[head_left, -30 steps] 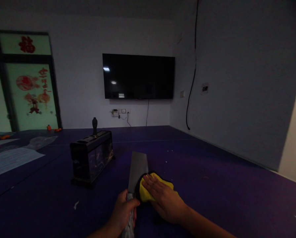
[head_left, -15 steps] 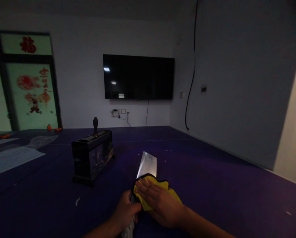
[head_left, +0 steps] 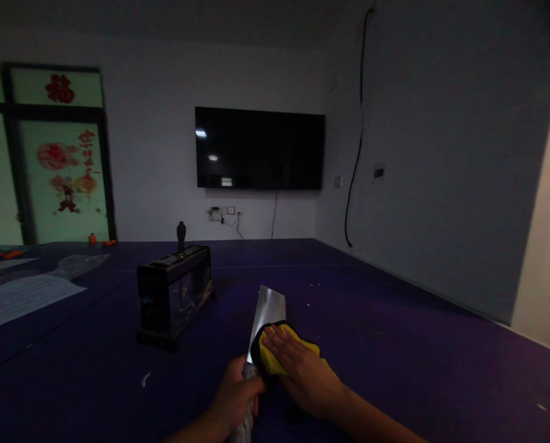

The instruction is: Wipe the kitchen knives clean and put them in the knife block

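Note:
My left hand is wrapped round the pale, patterned handle of a cleaver, whose broad shiny blade points away from me. A yellow cloth with black edging covers the lower right part of the blade. Pressing that cloth onto the metal is my right hand, its fingers together and lying across the fabric. To the left of the blade stands a black knife block with see-through sides. One dark handle sticks up from its top.
The purple tabletop has small white scraps on it. Printed paper and clear plastic lie at the left, near orange items. Behind are a wall-mounted television and a hanging black cable.
The cloth under my right hand has shifted a little right across the blade, baring more metal near the handle. The cleaver has moved slightly left. My view has tipped up a little.

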The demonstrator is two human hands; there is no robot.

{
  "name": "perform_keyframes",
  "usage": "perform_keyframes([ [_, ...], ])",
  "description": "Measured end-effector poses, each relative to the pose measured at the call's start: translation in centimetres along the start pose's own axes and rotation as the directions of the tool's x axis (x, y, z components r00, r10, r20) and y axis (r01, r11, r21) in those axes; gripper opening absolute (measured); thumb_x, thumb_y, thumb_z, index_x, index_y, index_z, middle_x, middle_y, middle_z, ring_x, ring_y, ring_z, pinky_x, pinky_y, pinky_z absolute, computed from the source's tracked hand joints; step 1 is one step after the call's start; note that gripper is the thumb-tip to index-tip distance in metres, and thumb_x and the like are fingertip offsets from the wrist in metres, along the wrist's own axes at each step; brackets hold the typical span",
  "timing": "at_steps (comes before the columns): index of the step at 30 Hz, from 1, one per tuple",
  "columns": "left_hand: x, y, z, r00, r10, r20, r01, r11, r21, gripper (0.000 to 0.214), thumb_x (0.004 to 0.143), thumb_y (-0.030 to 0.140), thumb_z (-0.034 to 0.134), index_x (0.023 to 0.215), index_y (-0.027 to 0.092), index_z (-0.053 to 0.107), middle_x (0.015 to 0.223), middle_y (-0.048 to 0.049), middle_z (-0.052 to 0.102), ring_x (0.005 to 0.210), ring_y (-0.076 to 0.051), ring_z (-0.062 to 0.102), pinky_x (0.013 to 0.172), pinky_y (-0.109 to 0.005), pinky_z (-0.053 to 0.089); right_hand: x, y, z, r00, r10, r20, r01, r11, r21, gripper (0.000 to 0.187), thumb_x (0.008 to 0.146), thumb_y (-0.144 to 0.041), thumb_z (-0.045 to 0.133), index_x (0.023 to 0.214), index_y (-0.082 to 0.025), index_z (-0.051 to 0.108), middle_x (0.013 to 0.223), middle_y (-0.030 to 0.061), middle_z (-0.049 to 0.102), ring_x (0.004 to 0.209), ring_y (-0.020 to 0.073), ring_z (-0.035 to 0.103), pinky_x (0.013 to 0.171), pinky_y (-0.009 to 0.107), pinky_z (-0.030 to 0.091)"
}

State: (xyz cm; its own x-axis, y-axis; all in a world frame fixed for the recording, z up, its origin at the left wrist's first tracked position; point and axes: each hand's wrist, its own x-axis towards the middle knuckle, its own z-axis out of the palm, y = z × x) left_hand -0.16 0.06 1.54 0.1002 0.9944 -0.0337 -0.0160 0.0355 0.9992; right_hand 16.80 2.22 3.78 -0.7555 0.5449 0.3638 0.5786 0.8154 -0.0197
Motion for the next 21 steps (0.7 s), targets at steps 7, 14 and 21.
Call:
perform_keyframes([
  [7,-0.1,-0.1,0.0,1.0,-0.001,-0.017,0.001,1.0,-0.011,0.012,0.055,0.017,0.053,0.067,0.016,0.052,0.038,0.0092,0.04,0.026,-0.004,0.032,0.032,-0.016,0.024,-0.1,0.6,1.2,0.978,0.182,-0.098,-0.19,0.978,-0.08,0.054,0.082,-0.019,0.039,0.134,-0.015,0.028,0.14,0.0093,0.023,0.128,0.0229,0.017,0.104,0.043,0.023],
  [14,-0.2,-0.1,0.1,0.999,-0.001,-0.034,0.0,1.0,-0.031,0.013,0.056,0.018,0.057,0.067,0.017,0.052,0.039,0.0094,0.039,0.028,-0.004,0.032,0.032,-0.016,0.024,-0.2,0.9,1.5,0.967,0.197,-0.163,-0.216,0.971,-0.104,0.049,0.084,-0.02,0.037,0.132,-0.011,0.032,0.137,0.0117,0.03,0.126,0.0231,0.024,0.103,0.042,0.025],
  [21,-0.3,0.3,0.2,1.0,0.01,0.029,-0.01,1.0,0.018,0.018,0.053,0.014,0.052,0.072,0.016,0.052,0.037,0.0093,0.041,0.026,-0.005,0.033,0.031,-0.016,0.025,-0.2,0.0,0.5,0.997,0.067,-0.044,-0.071,0.994,-0.088,0.057,0.082,-0.017,0.039,0.136,-0.014,0.023,0.141,0.0086,0.018,0.13,0.0208,0.011,0.105,0.041,0.018],
])
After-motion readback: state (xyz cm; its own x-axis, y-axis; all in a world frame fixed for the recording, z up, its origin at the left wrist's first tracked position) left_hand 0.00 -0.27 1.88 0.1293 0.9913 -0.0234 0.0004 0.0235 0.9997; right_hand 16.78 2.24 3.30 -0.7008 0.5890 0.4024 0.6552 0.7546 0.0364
